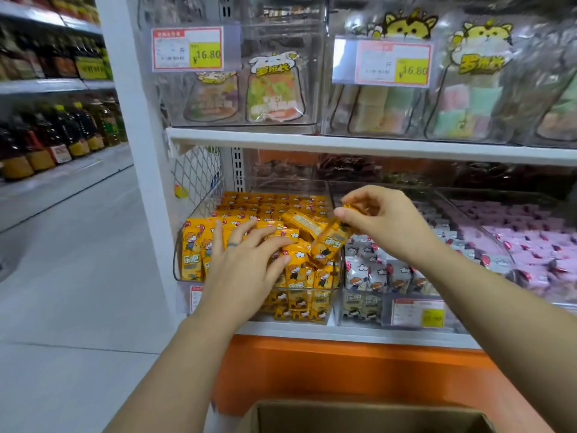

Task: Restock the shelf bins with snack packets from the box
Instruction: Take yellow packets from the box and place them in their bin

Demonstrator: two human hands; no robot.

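Pinching yellow snack packets (331,242) above the heaped bin (178,254) at the shelf's (343,334) left front corner, the right hand (384,220) is risking dropping one into the white-packet bin (359,307) beside it; the left hand (246,260) is pressing the pile, fingers (249,226) straight.

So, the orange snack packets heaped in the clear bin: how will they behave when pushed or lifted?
Probably light: the right hand dangles one orange packet from a fingertip pinch. The glossy wrappers look slippery, so the loose heap under the left hand would likely slide rather than stay stacked. The wall of the clear bin should contain them.
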